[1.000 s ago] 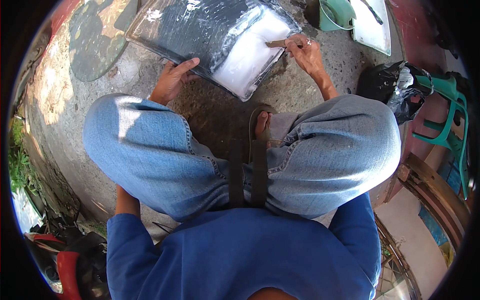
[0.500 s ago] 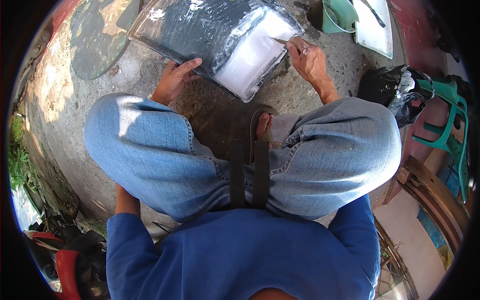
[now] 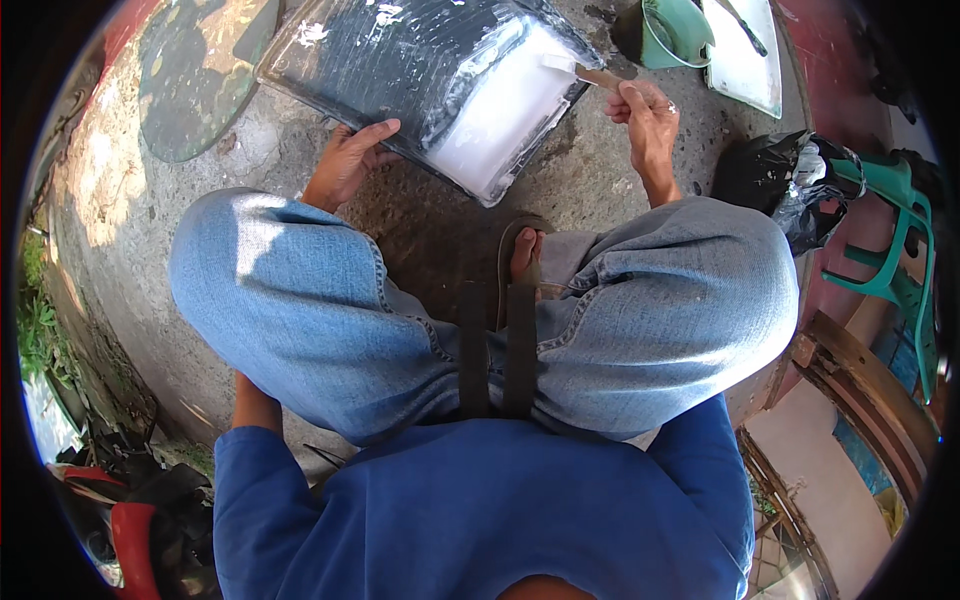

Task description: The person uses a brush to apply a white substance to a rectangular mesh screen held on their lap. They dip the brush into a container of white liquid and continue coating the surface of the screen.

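Observation:
A dark rectangular panel (image 3: pixel 370 70) with a raised rim lies tilted at the top of the view, partly cut off by the edge. A wide patch of white paint (image 3: pixel 490 115) covers its right part, with white streaks elsewhere. My left hand (image 3: pixel 348 160) grips the near left rim, thumb on top and fingers partly hidden beneath. My right hand (image 3: pixel 648 120) is closed around the wooden handle of a small flat paintbrush (image 3: pixel 592 76). The brush's white-coated tip rests on or just above the paint near the right rim; I cannot tell which.
A green bucket (image 3: pixel 678 35) stands right of the panel, beside a white board (image 3: pixel 745 60) with a dark-handled tool on it. A black plastic bag (image 3: pixel 765 170) and green plastic chair (image 3: pixel 890 230) are farther right. A dark stained round piece (image 3: pixel 195 85) lies left.
My right hand has shifted to the right and slightly down with the paintbrush, turning it so its flat white tip shows. My left hand has stayed on the rim.

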Available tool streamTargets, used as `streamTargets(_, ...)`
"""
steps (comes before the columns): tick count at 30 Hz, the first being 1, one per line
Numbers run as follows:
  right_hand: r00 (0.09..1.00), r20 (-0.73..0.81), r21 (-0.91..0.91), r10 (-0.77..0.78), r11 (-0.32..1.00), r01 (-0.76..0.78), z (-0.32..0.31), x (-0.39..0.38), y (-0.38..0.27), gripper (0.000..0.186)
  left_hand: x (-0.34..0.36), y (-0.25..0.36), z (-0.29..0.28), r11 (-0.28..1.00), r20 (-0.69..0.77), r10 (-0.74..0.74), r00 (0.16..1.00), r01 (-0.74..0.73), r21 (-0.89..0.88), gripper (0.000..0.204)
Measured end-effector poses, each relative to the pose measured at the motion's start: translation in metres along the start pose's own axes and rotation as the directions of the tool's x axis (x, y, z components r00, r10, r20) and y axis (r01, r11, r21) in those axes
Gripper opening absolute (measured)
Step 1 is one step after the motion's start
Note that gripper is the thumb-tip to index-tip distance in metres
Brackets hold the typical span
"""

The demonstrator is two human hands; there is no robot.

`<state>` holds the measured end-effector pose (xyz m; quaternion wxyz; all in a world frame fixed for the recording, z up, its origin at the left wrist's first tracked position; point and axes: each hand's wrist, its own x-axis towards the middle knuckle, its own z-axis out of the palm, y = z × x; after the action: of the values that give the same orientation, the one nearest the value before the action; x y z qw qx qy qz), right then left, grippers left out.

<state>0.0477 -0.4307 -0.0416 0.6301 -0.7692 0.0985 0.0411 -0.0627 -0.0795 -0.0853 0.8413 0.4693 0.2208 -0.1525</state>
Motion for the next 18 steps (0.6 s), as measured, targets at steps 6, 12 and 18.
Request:
streamTargets(6, 0.959, -0.053, 0.236, 0.279, 0.937, -0.259, -0.007, -0.005, 0.032, 0.017, -0.002, 0.0, -0.007, 1.0, 0.005, -0.018, 1.0, 0.018, 0.023, 0.02)
streamTargets(12, 0.947, -0.136, 0.173, 0.291, 0.948, -0.266, -0.018, -0.009, 0.019, 0.019, 0.003, -0.002, -0.007, 1.0, 0.044, -0.015, 0.999, 0.014, 0.023, 0.029)
streamTargets(18, 0.924, -0.193, 0.06, 0.33, 0.944, -0.324, -0.032, -0.018, 0.01, 0.019, 0.0, 0.003, -0.003, 1.0, 0.013, -0.03, 0.999, 0.03, 0.005, 0.022)
